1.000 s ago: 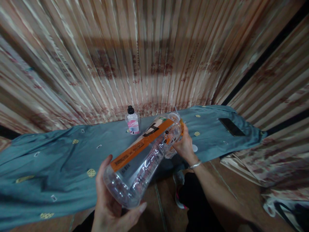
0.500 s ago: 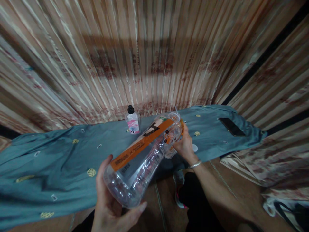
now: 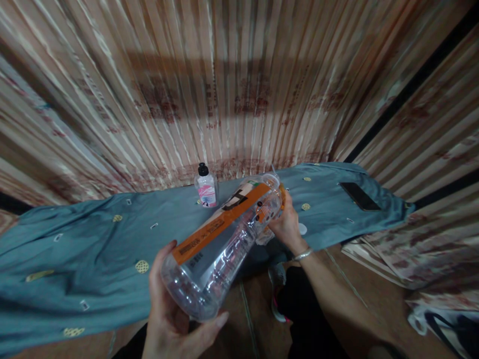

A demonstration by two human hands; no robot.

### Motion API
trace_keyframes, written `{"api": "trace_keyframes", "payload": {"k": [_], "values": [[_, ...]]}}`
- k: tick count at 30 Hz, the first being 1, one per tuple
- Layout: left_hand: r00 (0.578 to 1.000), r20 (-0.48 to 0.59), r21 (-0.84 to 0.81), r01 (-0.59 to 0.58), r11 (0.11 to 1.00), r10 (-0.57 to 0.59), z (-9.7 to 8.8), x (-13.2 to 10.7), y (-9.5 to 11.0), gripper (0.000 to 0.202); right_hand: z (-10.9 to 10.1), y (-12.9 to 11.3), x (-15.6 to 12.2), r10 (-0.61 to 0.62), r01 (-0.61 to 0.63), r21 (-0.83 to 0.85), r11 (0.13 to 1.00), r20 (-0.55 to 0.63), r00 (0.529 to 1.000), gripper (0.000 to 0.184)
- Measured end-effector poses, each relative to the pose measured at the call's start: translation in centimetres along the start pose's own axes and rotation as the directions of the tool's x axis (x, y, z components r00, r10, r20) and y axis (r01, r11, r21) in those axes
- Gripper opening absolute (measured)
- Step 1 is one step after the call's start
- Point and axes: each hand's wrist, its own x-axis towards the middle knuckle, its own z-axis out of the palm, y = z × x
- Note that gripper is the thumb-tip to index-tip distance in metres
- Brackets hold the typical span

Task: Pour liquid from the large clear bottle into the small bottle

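A large clear plastic bottle [image 3: 224, 244] with an orange and white label lies tilted across the view, its base toward me on the left. My left hand [image 3: 175, 309] cups the base, thumb on the near side and fingers on the far side. Around the upper end wraps my right hand [image 3: 286, 219], its fingers mostly hidden behind the bottle. Something orange shows by those fingers, too covered to name. Behind the big bottle stands a small clear bottle [image 3: 207, 192] with a black cap and a pink label. A white disc [image 3: 302, 229] lies beside my right wrist.
A blue-green patterned cloth [image 3: 105, 249] covers the long low surface. On its right end lies a dark phone [image 3: 359, 196]. Pleated curtains [image 3: 239, 89] hang close behind and to the sides. Below are the tiled floor [image 3: 344, 269], a shoe [image 3: 277, 289] and a bag [image 3: 445, 324].
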Motion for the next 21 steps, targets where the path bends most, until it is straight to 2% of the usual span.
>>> {"api": "trace_keyframes", "payload": {"k": [8, 16, 21], "values": [[1.0, 0.008, 0.013, -0.014, 1.0, 0.014, -0.01, -0.01, -0.09, 0.123, 0.0, -0.16, -0.08, 0.031, -0.031, 0.0, 1.0, 0.003, 1.0, 0.118], [0.999, 0.009, 0.005, -0.049, 0.999, 0.049, -0.21, 0.18, -0.34, 0.12, 0.09, 0.11, -0.09, -0.006, 0.006, 0.002, 1.0, -0.007, 1.0, 0.115], [0.999, 0.012, 0.029, -0.032, 0.999, 0.032, -0.43, 0.27, -0.35, 0.12, 0.1, 0.23, -0.08, -0.02, 0.02, -0.004, 1.0, -0.015, 1.0, 0.118]]}}
